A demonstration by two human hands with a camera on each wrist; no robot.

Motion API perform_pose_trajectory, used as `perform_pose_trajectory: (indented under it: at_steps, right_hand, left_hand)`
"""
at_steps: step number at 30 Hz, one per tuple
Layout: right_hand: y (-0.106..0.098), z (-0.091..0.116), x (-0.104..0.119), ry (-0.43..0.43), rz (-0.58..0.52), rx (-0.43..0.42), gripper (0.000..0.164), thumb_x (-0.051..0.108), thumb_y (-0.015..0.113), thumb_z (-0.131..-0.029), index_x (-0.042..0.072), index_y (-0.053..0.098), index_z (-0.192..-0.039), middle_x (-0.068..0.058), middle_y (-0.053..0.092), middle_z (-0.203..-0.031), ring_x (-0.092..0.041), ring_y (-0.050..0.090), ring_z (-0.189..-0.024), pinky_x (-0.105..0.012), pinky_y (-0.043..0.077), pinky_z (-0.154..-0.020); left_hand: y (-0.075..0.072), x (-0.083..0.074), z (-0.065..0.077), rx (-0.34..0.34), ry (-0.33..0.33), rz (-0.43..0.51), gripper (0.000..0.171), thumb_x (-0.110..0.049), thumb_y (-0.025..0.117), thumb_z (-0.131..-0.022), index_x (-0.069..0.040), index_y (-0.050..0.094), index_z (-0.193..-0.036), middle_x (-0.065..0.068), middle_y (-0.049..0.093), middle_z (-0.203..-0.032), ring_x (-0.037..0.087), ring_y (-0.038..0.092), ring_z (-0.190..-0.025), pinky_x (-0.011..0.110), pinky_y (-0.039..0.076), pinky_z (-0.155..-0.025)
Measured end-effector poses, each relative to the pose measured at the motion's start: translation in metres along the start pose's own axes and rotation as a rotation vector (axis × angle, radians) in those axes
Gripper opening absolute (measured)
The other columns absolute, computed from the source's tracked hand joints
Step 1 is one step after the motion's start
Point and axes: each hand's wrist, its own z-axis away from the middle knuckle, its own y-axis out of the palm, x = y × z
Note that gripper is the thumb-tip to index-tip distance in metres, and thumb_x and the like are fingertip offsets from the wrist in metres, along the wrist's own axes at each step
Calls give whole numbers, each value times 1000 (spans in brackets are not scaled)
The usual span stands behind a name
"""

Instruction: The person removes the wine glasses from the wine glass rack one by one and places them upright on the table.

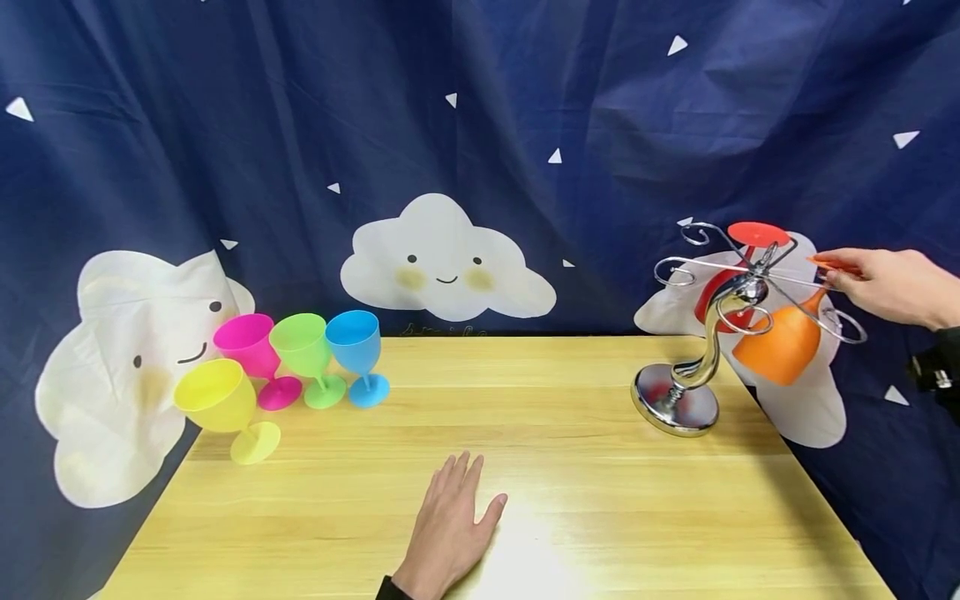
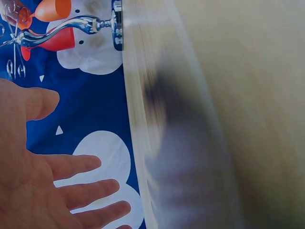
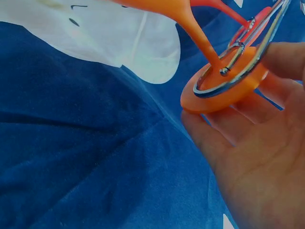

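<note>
My right hand grips the round foot of an orange plastic goblet, which hangs bowl down at the right side of a chrome goblet rack. In the right wrist view the fingers curl around the edge of the goblet's foot, and the goblet's stem passes inside a wire loop. A red goblet hangs upside down behind it, partly hidden by the rack. Near the table's front, my left hand holds nothing, its fingers straight and slightly spread.
Yellow, pink, green and blue goblets stand upright at the back left of the wooden table. A dark blue curtain with clouds hangs behind. The rack stands near the table's right edge.
</note>
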Motion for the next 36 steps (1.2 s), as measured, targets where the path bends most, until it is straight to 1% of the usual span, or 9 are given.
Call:
perform_pose_trajectory:
  at_steps: [1,5,8,12,16,19,25,31,36]
  right_hand:
    - [-1,0,1,-1,2,10,37,4,47,-107,-23,50,-132,-46,63,-110,-44,60,-79,-58,57,-77]
    - [-3,2,5,-4,26,35,37,-5,44,-103,-25,48,-133,-47,61,-111,-38,55,-74,-49,53,-68]
    - [-5,6,7,-7,40,38,41,-9,42,-97,-27,46,-134,-51,58,-116,-37,54,-72,-46,53,-66]
    - [-2,13,7,5,29,16,44,-11,41,-92,-28,46,-133,-51,57,-110,-32,49,-65,-36,41,-57]
    - [2,19,7,6,17,-36,42,-12,42,-90,-27,51,-128,-44,60,-98,-30,45,-62,-34,38,-54]
    - [3,24,9,-10,18,-86,41,-11,43,-89,-24,54,-126,-42,62,-95,-29,43,-60,-35,37,-53]
    - [3,31,22,-46,8,-158,43,-11,43,-90,-18,58,-129,-32,64,-85,-25,38,-54,-31,33,-49]
    - [-2,25,36,-85,-18,-167,44,-11,42,-93,-15,59,-134,-37,65,-98,-24,39,-55,-30,32,-49]
    - [-5,10,36,-81,-8,-148,45,-11,42,-94,-18,55,-136,-38,63,-95,-26,42,-57,-32,34,-51]
  left_hand:
    - [0,0,0,-1,1,0,72,-50,59,-109,4,51,-156,33,45,-163,54,38,-155,69,30,-129]
    - [1,1,0,-2,2,0,71,-50,59,-109,3,52,-156,32,46,-163,53,38,-156,69,30,-129]
    - [1,1,1,1,-1,5,72,-51,59,-109,3,52,-156,32,45,-164,53,38,-156,69,29,-129]
    - [1,1,2,7,-3,12,72,-51,58,-109,4,52,-155,33,45,-164,54,38,-156,70,29,-129]
    - [2,2,3,3,-3,14,71,-50,59,-109,4,52,-155,33,46,-163,54,39,-155,70,30,-128]
    - [2,2,4,1,-2,12,71,-50,60,-109,4,53,-154,33,47,-162,54,39,-155,69,30,-128]
    - [2,2,4,6,7,15,71,-50,60,-109,4,54,-154,33,47,-162,54,39,-155,69,30,-128]
    - [2,0,4,12,10,19,71,-50,60,-108,4,54,-153,33,47,-162,54,39,-155,69,30,-128]
    - [2,-1,5,29,-2,32,72,-51,60,-109,4,53,-154,32,45,-164,53,38,-156,69,28,-129]
